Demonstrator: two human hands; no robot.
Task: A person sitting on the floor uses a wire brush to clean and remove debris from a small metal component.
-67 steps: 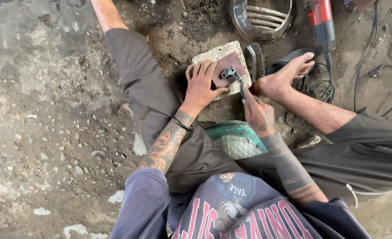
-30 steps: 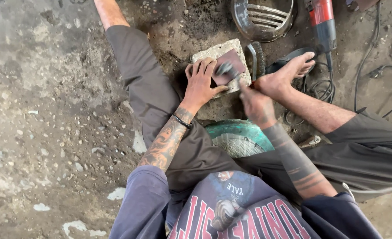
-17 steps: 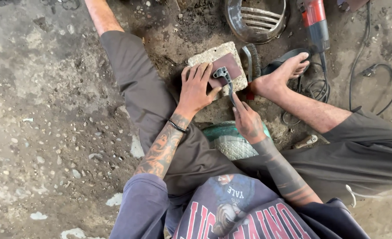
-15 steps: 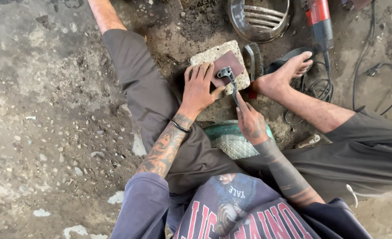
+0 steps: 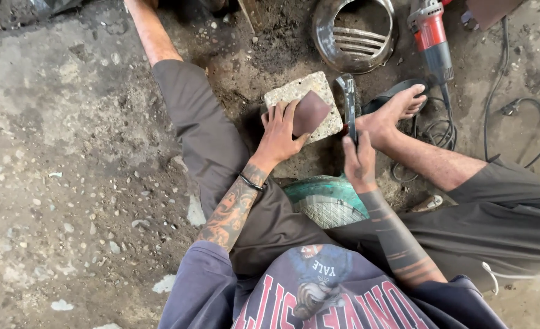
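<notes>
Sitting on the dirt floor w/ legs spread, the person presses the left hand (image 5: pixel 280 133) flat, fingers splayed, on a brown sheet of sandpaper (image 5: pixel 310 112) laid over a pale stone block (image 5: pixel 294 92), apparently to stop it sliding; the right hand (image 5: pixel 360 161) is closed round a dark metal tool (image 5: pixel 348 103) held upright just beside the block's right edge, hands near but apart. The block sits between the legs, close to the bare foot (image 5: pixel 398 109); a red power tool (image 5: pixel 430 38), a round metal guard (image 5: pixel 350 27) & a green fan cover (image 5: pixel 326 201) lie nearby.
</notes>
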